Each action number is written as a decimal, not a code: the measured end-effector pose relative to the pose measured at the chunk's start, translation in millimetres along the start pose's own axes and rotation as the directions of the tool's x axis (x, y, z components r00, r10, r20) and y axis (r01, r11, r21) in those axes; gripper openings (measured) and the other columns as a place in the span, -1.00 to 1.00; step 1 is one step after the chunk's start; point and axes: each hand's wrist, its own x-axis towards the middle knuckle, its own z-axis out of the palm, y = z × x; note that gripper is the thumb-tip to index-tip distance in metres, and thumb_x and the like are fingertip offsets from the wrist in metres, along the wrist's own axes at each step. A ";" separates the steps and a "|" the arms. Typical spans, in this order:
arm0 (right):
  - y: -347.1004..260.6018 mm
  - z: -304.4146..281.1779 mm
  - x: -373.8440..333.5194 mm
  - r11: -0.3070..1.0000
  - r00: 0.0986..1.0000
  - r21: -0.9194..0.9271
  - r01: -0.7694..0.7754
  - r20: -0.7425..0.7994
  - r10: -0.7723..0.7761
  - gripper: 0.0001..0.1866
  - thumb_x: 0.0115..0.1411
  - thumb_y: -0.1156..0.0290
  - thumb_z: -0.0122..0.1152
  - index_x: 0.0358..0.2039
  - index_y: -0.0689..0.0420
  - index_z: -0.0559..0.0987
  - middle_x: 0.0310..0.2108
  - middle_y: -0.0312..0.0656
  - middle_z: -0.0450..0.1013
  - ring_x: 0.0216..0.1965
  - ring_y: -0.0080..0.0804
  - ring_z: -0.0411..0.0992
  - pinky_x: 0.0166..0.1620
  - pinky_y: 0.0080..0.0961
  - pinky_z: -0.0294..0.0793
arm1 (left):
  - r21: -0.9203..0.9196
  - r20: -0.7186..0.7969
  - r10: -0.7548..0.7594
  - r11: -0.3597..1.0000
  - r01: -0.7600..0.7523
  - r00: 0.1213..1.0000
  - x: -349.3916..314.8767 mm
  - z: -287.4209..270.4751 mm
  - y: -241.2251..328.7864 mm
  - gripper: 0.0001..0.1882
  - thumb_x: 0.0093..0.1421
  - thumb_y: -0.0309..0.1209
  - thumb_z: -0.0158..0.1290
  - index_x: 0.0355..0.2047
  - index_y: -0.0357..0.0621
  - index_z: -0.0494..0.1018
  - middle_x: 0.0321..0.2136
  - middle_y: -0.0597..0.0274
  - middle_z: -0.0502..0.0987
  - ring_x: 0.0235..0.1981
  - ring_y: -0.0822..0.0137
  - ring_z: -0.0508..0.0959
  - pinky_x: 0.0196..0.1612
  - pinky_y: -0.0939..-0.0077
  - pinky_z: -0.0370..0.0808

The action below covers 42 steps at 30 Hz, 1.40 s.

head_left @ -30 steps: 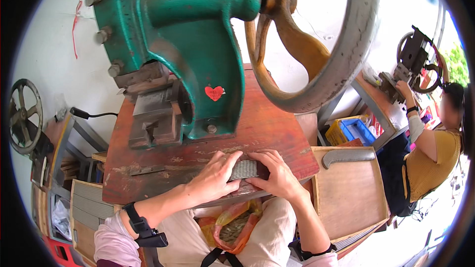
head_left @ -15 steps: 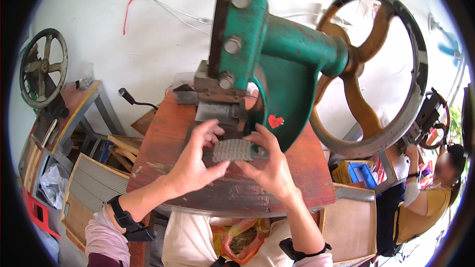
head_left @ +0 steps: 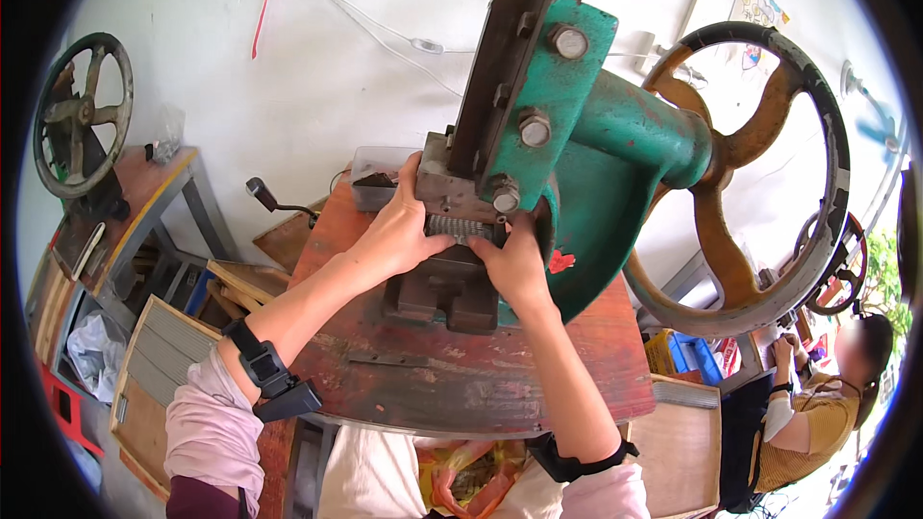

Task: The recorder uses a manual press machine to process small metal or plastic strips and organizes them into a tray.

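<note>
A grey slab with a ridged, chain-like surface (head_left: 460, 227) lies in the jaw of a green hand press (head_left: 577, 38), under its upper steel block (head_left: 457, 194). My left hand (head_left: 396, 235) grips its left side, with the thumb on the front edge and the fingers beside the block. My right hand (head_left: 514, 264) holds the right end, its thumb near the other thumb; most of its fingers are hidden behind the hand and press. Below the hands juts the dark steel base (head_left: 447, 290) of the press. The large handwheel (head_left: 713, 231) stands to the right, untouched.
The press stands on a worn red-brown table (head_left: 385, 394). Behind it is a clear plastic box (head_left: 370, 194). Wooden trays flank the table, the left tray (head_left: 135, 432) holding grey strips. A plastic bag (head_left: 444, 485) sits at my lap. Another person (head_left: 803, 413) works at the far right.
Both hands have moved forward and up with the grey ridged slab, from above the table in front of the press into its jaw. The whole view has shifted slightly.
</note>
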 end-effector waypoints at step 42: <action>55.0 -69.7 -175.8 0.991 0.989 -0.130 -0.016 -0.146 -0.004 -0.53 0.08 0.58 0.12 0.03 0.31 0.28 -0.02 0.16 0.24 -0.02 0.11 0.27 0.00 -0.20 0.34 | 0.430 0.241 -0.360 0.872 0.233 0.902 -23.6 2.1 16.1 -0.41 0.25 -0.09 -0.13 0.14 -0.27 0.19 0.17 -0.20 0.12 0.20 -0.12 0.02 0.17 0.05 0.08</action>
